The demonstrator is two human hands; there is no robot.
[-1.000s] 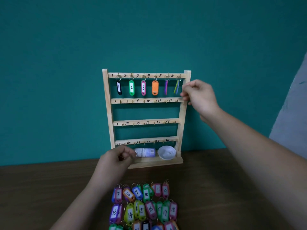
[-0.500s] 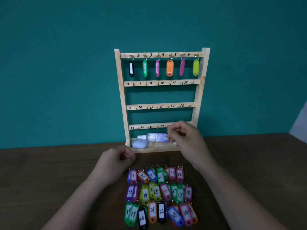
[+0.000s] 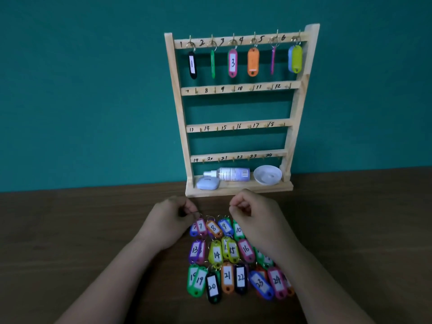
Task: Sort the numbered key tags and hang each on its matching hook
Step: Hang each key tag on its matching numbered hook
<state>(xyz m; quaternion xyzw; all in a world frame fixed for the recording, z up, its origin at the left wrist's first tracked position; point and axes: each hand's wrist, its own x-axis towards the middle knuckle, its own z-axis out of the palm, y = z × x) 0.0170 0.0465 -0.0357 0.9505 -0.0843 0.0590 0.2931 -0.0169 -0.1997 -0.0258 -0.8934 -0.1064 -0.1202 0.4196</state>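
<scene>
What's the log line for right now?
rack: top row full | left hand: pinches tag 7 ring | right hand: curled, empty

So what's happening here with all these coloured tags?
A person is sorting numbered key tags laid out on the table onto a wooden rack. Hooks 1 to 6 in its top row are filled; the lower rows are bare. The left hand pinches the ring of tag 7; the right hand hovers curled beside tag 10.

Brown table (image 3: pixel 70 230) bears a wooden rack (image 3: pixel 238 190) and loose key tags (image 3: pixel 217 253).
</scene>
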